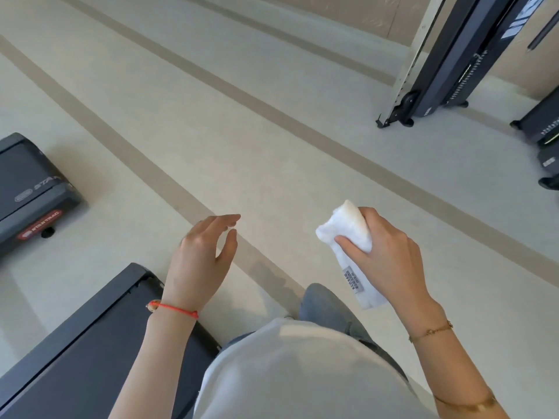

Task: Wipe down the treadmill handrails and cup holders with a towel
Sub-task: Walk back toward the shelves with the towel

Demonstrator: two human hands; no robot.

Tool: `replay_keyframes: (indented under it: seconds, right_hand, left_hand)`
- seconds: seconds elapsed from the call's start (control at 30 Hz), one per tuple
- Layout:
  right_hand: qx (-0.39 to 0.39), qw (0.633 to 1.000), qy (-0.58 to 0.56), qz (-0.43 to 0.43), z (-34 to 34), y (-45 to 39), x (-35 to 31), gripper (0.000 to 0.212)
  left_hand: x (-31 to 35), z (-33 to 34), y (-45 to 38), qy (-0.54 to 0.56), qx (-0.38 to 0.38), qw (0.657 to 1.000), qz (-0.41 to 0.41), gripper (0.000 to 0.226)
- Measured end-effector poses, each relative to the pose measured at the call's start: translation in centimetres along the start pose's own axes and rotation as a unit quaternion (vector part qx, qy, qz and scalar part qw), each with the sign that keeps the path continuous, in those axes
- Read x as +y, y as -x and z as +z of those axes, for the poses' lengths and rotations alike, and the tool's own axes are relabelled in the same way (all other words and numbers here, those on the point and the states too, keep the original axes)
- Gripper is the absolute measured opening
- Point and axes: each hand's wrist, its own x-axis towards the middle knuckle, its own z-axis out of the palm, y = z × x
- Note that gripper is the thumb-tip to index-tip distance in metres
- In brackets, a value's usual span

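Observation:
My right hand (384, 255) grips a folded white towel (351, 231) with a small label, held in the air above the floor at centre right. My left hand (202, 255) hovers empty at centre, fingers relaxed and slightly spread, a red cord on the wrist. The dark rear end of a treadmill deck (90, 343) lies at the lower left, just beside my left forearm. No handrail or cup holder is in view.
A second treadmill's rear end (30, 189) with a red logo sits at the left edge. A dark upright machine on wheels (447, 62) stands at the top right, more dark equipment (544, 128) at the right edge. Pale floor with tan stripes (242, 131) fills the middle.

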Motion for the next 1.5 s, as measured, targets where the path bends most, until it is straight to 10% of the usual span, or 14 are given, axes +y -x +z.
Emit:
replay_keyframes:
  seconds: [0.83, 1.5]
  right_hand:
    - [-0.077, 0.989, 0.007, -0.124, 5.9, -55.4, -3.7, 0.031]
    - [-0.113, 0.968, -0.02, -0.224, 22.5, -93.4, -28.6, 0.034]
  left_hand:
    - [-8.9, 9.4, -46.2, -0.004, 0.092, 0.99, -0.102, 0.024]
    - [-32.6, 1.1, -79.7, -0.054, 0.125, 0.97, -0.203, 0.024]
